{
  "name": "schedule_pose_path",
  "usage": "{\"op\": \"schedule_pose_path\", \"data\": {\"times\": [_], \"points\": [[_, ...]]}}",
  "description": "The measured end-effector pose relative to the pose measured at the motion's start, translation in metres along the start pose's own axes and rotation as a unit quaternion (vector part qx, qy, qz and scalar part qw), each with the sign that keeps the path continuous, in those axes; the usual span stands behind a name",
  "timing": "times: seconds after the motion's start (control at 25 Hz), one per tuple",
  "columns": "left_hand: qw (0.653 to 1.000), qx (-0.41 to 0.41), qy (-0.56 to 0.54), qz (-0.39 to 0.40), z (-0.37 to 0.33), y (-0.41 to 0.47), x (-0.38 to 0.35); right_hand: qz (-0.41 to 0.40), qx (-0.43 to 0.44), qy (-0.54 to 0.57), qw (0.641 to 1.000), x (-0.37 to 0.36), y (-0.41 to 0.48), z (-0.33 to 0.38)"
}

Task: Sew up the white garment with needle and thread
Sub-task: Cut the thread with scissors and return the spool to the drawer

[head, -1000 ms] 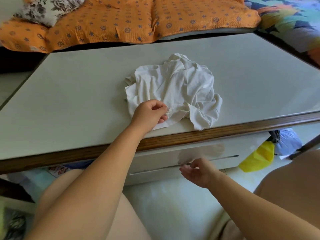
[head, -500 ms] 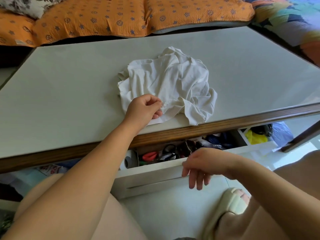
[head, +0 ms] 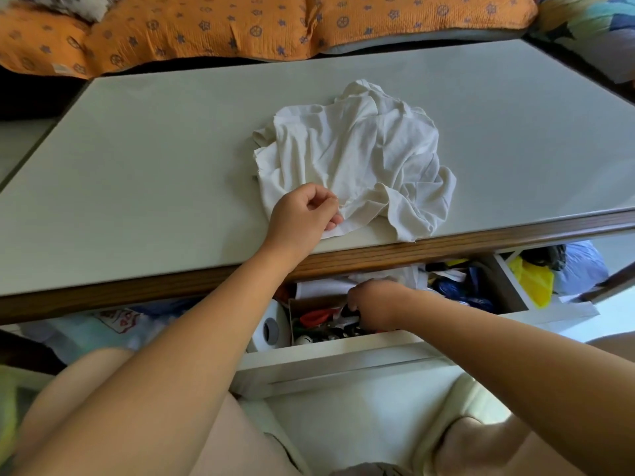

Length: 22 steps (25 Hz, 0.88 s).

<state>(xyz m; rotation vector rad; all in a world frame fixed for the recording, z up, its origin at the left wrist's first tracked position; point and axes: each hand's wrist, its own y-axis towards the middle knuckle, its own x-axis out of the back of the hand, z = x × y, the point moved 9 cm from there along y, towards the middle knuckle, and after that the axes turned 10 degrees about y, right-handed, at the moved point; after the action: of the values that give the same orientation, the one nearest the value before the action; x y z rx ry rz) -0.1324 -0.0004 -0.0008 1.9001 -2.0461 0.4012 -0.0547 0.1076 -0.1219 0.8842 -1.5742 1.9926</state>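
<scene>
Drawer [head: 343,350] is further out than half a second ago. Right hand [head: 374,304] has left its front edge and gone down into the clutter inside. Its fingertips are hidden, so grip cannot be told. Left hand [head: 302,214] unchanged: curled, pinching the near hem of the white garment [head: 357,156], which lies crumpled on the desk [head: 137,166] by the front edge. Probably hunting needle and thread; neither visible. Sewing not begun.

White garment [head: 357,159] on pale grey table [head: 154,159] — orange cushion [head: 213,25] patterned with blue stars.

Home living room: orange patterned cushions [head: 213,25], low table [head: 137,166], cluttered drawer [head: 343,352].
</scene>
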Motion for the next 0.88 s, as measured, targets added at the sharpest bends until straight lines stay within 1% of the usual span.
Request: {"op": "schedule_pose_path", "data": {"times": [0.08, 0.16, 0.32, 0.48, 0.56, 0.64, 0.72, 0.8, 0.88], "points": [[1.0, 0.005, -0.005, 0.001, 0.001, 0.0, -0.001, -0.001, -0.025, -0.017, 1.0, -0.001, 0.0, -0.002], [1.0, 0.008, -0.015, 0.002, 0.001, 0.001, -0.002, -0.027, -0.033, 0.001, 0.999, 0.004, -0.006, -0.004], [0.997, 0.034, -0.067, 0.023, 0.009, 0.006, 0.0, -0.017, 0.0, 0.011, 1.0, 0.022, -0.037, -0.003], [0.988, 0.068, -0.134, 0.04, 0.016, 0.012, 0.0, -0.026, 0.015, 0.045, 0.999, 0.067, -0.094, -0.017], [0.979, 0.074, -0.186, 0.047, 0.015, 0.012, 0.001, -0.064, 0.008, 0.113, 0.991, 0.097, -0.12, -0.038], [0.971, 0.081, -0.222, 0.048, 0.013, 0.011, 0.002, -0.116, 0.015, 0.22, 0.968, 0.127, -0.134, -0.058], [0.965, 0.088, -0.241, 0.045, 0.012, 0.011, 0.002, -0.174, 0.031, 0.285, 0.942, 0.15, -0.133, -0.072], [0.962, 0.097, -0.25, 0.043, 0.011, 0.011, 0.003, -0.203, 0.043, 0.3, 0.931, 0.161, -0.121, -0.076], [0.959, 0.105, -0.261, 0.043, 0.009, 0.012, 0.004, -0.217, 0.042, 0.267, 0.938, 0.161, -0.105, -0.076]]}}
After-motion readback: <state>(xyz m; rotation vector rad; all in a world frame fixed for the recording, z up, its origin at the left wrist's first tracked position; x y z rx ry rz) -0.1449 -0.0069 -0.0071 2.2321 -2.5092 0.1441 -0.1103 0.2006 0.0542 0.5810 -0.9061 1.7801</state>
